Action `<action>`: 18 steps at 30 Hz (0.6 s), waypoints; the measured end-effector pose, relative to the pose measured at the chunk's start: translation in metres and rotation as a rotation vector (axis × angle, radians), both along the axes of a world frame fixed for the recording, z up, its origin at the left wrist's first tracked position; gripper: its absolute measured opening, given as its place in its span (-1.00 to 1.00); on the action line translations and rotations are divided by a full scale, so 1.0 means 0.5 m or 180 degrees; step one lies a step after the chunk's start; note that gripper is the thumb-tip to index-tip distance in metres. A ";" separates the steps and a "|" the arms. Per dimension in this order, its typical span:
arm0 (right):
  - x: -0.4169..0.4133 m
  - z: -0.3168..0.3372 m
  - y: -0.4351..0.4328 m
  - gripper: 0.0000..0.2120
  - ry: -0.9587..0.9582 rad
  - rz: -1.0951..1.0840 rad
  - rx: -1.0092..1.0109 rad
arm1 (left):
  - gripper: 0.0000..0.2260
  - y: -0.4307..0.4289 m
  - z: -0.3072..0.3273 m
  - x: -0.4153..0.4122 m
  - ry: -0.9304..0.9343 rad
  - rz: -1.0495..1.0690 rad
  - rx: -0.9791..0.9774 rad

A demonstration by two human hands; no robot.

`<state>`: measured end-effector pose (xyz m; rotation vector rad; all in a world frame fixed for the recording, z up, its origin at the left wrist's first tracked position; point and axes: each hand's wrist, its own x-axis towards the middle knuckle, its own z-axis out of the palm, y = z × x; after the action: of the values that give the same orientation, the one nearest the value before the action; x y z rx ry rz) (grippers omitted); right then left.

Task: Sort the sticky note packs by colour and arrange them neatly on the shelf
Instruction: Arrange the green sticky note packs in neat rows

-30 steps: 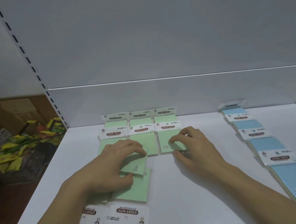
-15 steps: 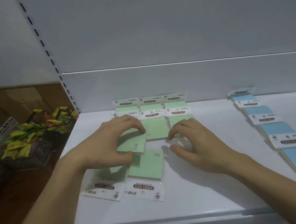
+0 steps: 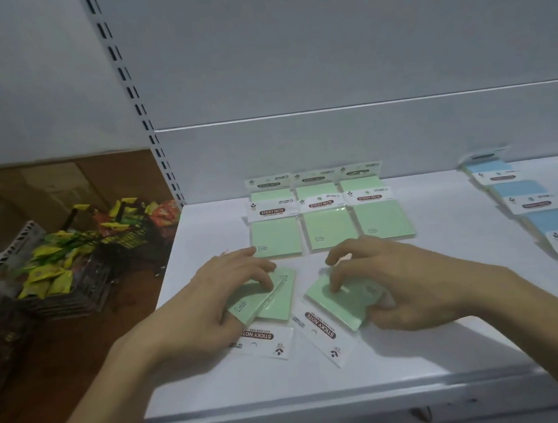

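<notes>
Two rows of three green sticky note packs [image 3: 329,230] lie squared up at the back of the white shelf [image 3: 423,354]. Nearer the front, my left hand [image 3: 218,300] grips two overlapping green packs [image 3: 273,301], their white header cards pointing toward me. Beside it my right hand [image 3: 392,285] holds another green pack [image 3: 335,305], fingers on top and thumb under its right edge; this pack lies turned at an angle. A column of blue packs [image 3: 547,221] runs along the right side of the shelf.
The shelf's front lip [image 3: 325,402] is just below my wrists. Left of the shelf, wire baskets [image 3: 80,266] hold yellow and green snack packets on a brown surface. A slotted white upright [image 3: 135,99] marks the shelf's left edge.
My right hand has come back from the back row and taken hold of the loose green pack, turning it. My left hand has drawn its two packs toward me. The view has pulled back.
</notes>
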<state>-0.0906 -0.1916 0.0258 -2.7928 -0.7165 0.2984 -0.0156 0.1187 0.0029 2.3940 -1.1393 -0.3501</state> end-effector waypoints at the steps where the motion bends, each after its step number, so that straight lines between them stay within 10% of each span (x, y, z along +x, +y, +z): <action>1: -0.006 0.004 -0.008 -0.56 0.0062 -0.0057 -0.0080 | -0.43 0.001 -0.007 -0.001 -0.0001 0.0001 -0.0013; 10: -0.038 -0.030 -0.021 -0.54 -0.0280 -0.0492 0.0086 | -0.71 -0.006 0.000 -0.022 -0.0244 0.0250 -0.0249; 18: -0.066 -0.070 -0.037 -0.60 -0.0902 -0.1937 0.1451 | -0.42 -0.011 -0.013 0.006 -0.0723 0.0406 0.0309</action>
<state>-0.1238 -0.2101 -0.0094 -2.4672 0.0480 -0.3368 -0.0124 0.1133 -0.0038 2.6296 -1.0785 -0.0947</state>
